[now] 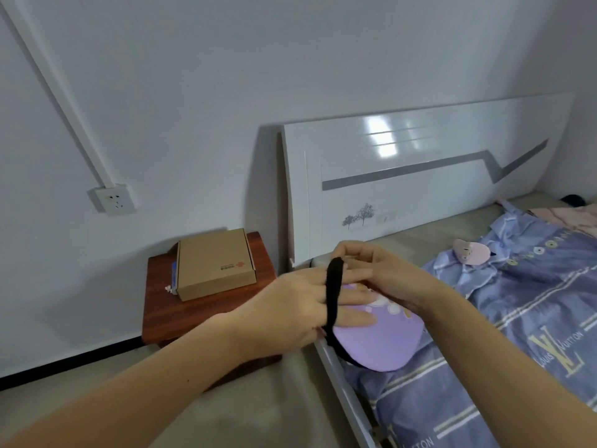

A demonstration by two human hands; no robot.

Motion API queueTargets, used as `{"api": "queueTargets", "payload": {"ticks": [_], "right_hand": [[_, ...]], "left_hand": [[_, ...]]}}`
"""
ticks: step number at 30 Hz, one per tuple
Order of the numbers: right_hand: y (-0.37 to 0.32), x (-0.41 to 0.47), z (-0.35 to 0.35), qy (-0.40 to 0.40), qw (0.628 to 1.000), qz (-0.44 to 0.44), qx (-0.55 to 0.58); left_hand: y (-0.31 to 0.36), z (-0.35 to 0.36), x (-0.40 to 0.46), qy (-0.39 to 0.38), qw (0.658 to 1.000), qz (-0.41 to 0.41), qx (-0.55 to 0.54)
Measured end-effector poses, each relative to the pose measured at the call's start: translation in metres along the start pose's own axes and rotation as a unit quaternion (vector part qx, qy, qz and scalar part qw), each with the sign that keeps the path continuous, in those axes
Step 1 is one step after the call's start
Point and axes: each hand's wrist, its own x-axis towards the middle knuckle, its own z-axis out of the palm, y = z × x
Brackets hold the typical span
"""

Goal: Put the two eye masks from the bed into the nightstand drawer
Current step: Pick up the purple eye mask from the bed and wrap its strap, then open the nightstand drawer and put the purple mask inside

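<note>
A purple eye mask (381,341) with a black elastic strap (333,294) is held above the bed's near edge. My left hand (290,315) has the strap looped over its fingers, which lie flat on the mask. My right hand (378,273) pinches the mask's upper end from the right. A pink eye mask (470,252) lies on the blue bedspread (517,318) further back, apart from both hands. The reddish wooden nightstand (200,315) stands left of the bed; its drawer front is hidden by my left arm.
A flat cardboard box (214,265) lies on the nightstand top. The white headboard (420,176) leans against the wall. A wall socket (113,199) sits at the left. The white bed rail (349,399) runs below my hands. Pink cloth (571,216) lies at the far right.
</note>
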Motion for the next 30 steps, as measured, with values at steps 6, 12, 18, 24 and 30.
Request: {"api": "queueTargets", "payload": {"ticks": [6,12,18,24,30], "right_hand": [[0.02,-0.007,-0.015,0.077,0.994,0.022,0.072],[0.019,-0.001,-0.033,-0.058,0.989,0.076,0.117],[0.052,0.039,-0.008,-0.027,0.995,0.084,-0.046],[0.116,0.08,0.031,-0.006,0.984,0.113,-0.134],[0.18,0.114,0.081,-0.032,0.971,0.212,-0.106]], "left_hand": [[-0.024,0.003,-0.018,0.087,0.988,-0.121,0.052],[-0.036,0.018,-0.03,0.056,0.979,-0.195,-0.034],[-0.042,0.049,-0.056,0.2,0.887,-0.369,-0.191],[-0.042,0.097,-0.111,0.237,0.556,-0.604,-0.52],[-0.057,0.137,-0.172,0.18,0.529,-0.664,-0.497]]}}
